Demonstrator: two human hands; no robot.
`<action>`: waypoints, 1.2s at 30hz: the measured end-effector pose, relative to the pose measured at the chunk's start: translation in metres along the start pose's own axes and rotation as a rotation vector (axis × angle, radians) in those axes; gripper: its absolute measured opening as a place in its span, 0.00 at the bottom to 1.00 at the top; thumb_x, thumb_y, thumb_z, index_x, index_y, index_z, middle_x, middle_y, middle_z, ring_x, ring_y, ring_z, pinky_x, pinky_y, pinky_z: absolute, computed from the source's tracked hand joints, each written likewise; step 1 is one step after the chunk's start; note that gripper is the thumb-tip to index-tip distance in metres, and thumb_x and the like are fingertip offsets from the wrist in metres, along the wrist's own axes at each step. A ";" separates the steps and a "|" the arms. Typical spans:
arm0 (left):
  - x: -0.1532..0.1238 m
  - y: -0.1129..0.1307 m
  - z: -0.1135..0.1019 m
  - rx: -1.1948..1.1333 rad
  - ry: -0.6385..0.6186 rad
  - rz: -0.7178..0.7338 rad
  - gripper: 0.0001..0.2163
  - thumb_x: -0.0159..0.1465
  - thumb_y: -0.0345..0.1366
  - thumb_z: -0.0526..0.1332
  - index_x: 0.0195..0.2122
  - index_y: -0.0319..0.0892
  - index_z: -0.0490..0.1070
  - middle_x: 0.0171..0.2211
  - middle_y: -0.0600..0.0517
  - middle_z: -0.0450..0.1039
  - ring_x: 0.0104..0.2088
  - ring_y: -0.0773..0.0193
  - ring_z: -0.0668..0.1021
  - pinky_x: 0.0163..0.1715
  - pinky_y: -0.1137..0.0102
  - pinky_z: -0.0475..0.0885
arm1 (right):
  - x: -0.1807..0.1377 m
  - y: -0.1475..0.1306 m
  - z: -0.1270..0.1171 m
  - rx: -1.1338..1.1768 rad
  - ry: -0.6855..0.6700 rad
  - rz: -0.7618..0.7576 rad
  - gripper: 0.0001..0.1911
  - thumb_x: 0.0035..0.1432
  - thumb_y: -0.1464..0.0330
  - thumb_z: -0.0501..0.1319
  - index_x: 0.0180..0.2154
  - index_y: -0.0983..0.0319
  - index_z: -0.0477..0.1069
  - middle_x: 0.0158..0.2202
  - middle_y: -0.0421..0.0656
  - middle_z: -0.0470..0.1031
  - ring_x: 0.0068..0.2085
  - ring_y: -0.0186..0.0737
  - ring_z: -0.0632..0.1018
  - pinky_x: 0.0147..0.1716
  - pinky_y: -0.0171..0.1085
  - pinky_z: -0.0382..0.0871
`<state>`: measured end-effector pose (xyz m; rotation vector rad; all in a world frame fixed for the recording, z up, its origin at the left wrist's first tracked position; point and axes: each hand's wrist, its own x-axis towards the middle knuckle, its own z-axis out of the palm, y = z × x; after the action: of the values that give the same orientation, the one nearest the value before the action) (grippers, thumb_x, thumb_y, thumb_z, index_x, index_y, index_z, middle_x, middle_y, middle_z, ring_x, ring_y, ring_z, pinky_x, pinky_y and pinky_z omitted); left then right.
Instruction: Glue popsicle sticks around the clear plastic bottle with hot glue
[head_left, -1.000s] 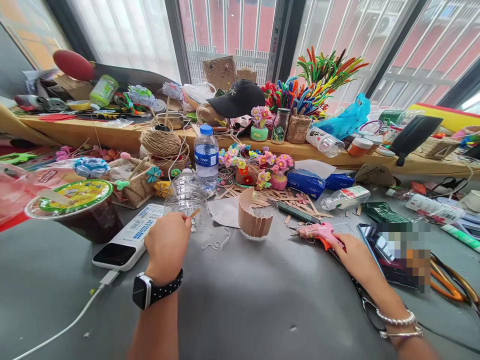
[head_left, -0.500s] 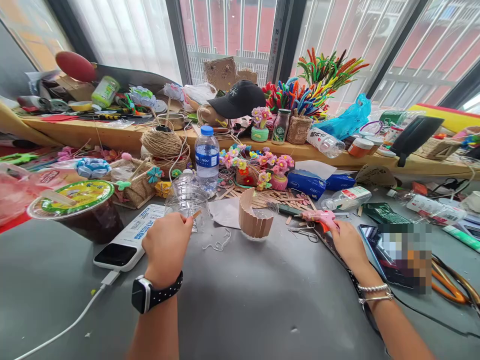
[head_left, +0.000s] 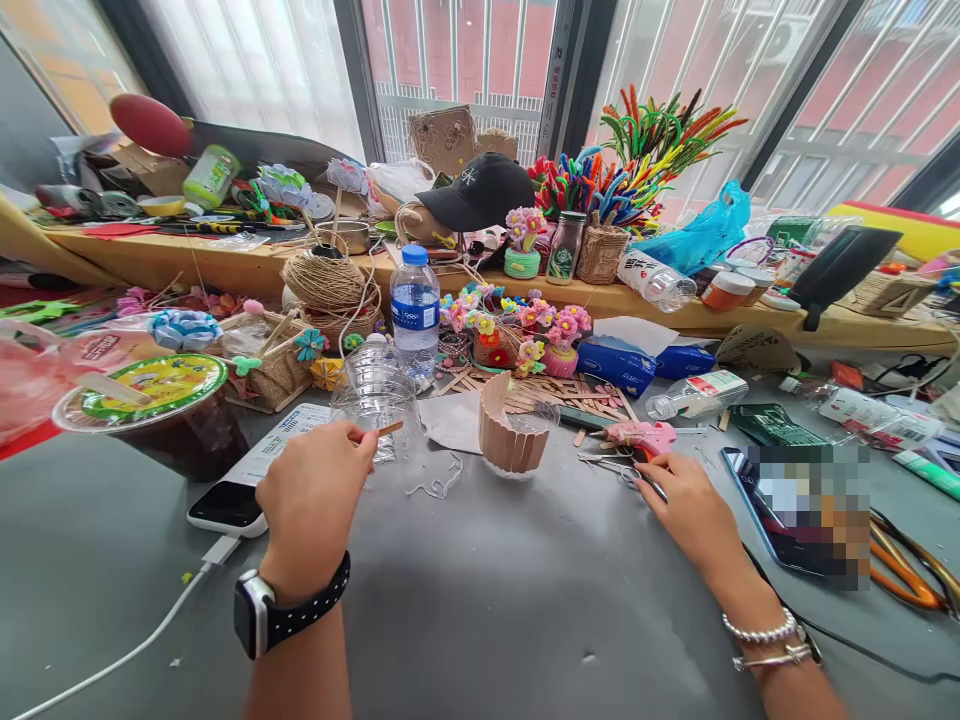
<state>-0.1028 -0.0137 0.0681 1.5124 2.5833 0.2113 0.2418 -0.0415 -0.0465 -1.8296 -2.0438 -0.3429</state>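
My left hand, with a black watch on the wrist, is closed in a pinch on a thin wooden stick. The stick's tip points at a clear empty plastic bottle. Just right of it stands a small cup clad in wooden craft sticks. My right hand lies on the grey table with its fingers stretched out and nothing in them. Its fingertips are just short of a pink glue gun, which lies flat beside small scissors.
A white power bank with a cable lies left of my left hand, beside a lidded cup. A water bottle, twine ball, flower pots, loose sticks and pipe cleaners crowd the back. A phone and orange scissors lie right.
My right hand carried the glue gun forward to the left, set it down by the loose sticks, let go and drew back slightly. My left hand kept its stick and shifted a little left.
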 end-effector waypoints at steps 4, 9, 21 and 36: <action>-0.001 0.000 -0.002 0.016 0.048 -0.034 0.15 0.56 0.48 0.48 0.30 0.48 0.72 0.30 0.48 0.74 0.31 0.50 0.74 0.23 0.65 0.64 | -0.001 -0.003 0.004 0.046 -0.045 0.039 0.13 0.56 0.62 0.50 0.32 0.60 0.70 0.33 0.45 0.69 0.37 0.43 0.69 0.33 0.42 0.65; 0.000 0.001 0.003 0.052 0.049 -0.006 0.16 0.58 0.46 0.47 0.33 0.48 0.72 0.30 0.46 0.73 0.32 0.49 0.74 0.24 0.65 0.64 | 0.000 -0.009 0.001 0.073 -0.079 0.038 0.11 0.55 0.63 0.51 0.29 0.60 0.69 0.32 0.44 0.67 0.37 0.43 0.69 0.34 0.42 0.65; -0.001 0.001 0.002 0.060 0.081 -0.039 0.16 0.58 0.48 0.47 0.34 0.48 0.72 0.32 0.45 0.73 0.33 0.49 0.74 0.25 0.64 0.65 | -0.001 -0.013 0.004 0.074 -0.087 -0.006 0.07 0.53 0.66 0.52 0.30 0.60 0.67 0.31 0.43 0.67 0.36 0.42 0.69 0.34 0.41 0.64; -0.003 0.002 0.002 0.083 0.131 -0.041 0.16 0.58 0.45 0.49 0.38 0.49 0.74 0.32 0.43 0.73 0.33 0.46 0.75 0.23 0.64 0.66 | 0.000 -0.017 0.002 0.088 -0.151 0.046 0.07 0.51 0.68 0.53 0.32 0.61 0.68 0.33 0.44 0.68 0.38 0.44 0.69 0.35 0.41 0.64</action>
<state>-0.0986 -0.0154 0.0667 1.5189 2.7546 0.2073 0.2251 -0.0430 -0.0470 -1.8960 -2.0757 -0.1032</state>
